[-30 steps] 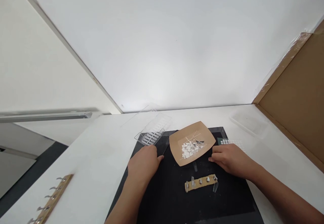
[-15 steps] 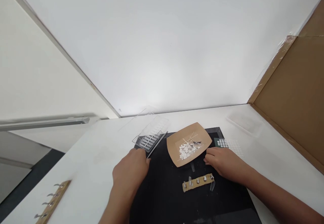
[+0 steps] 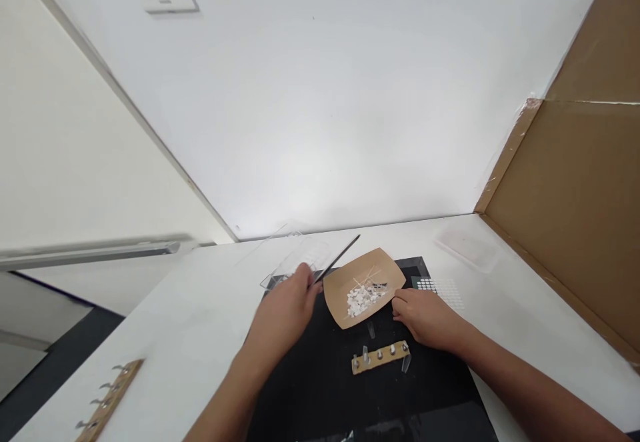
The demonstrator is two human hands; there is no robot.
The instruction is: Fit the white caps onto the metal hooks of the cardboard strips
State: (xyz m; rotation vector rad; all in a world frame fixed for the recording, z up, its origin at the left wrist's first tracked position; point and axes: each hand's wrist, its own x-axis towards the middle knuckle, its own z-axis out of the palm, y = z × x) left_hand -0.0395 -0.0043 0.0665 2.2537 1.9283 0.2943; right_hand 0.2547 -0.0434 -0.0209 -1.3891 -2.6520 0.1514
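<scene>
My left hand [image 3: 285, 309] is closed around a long thin dark stick [image 3: 340, 257], whose far end points up and right above the back edge of the tray. My right hand [image 3: 425, 317] rests with curled fingers at the right corner of a brown paper tray [image 3: 336, 289]; whatever is in its fingertips is hidden. In the tray lie small white pieces [image 3: 361, 301] and a few thin pale sticks [image 3: 367, 274]. In front of the tray, a wooden strip [image 3: 373, 359] carries several small pegs, some with clear nail tips on them. A loose clear nail tip [image 3: 371, 329] lies between strip and tray.
A black mat [image 3: 310, 389] covers the middle of the white table [image 3: 200, 309]. Clear plastic boxes [image 3: 305, 254] stand behind my left hand. A sheet of white ovals [image 3: 443, 289] and a clear lid [image 3: 465, 249] are at right. Another pegged wooden strip [image 3: 113, 399] lies at left.
My left hand has moved right and slightly up, lifting the dark stick away from the clear boxes. My right hand stays by the tray. The camera view has shifted slightly.
</scene>
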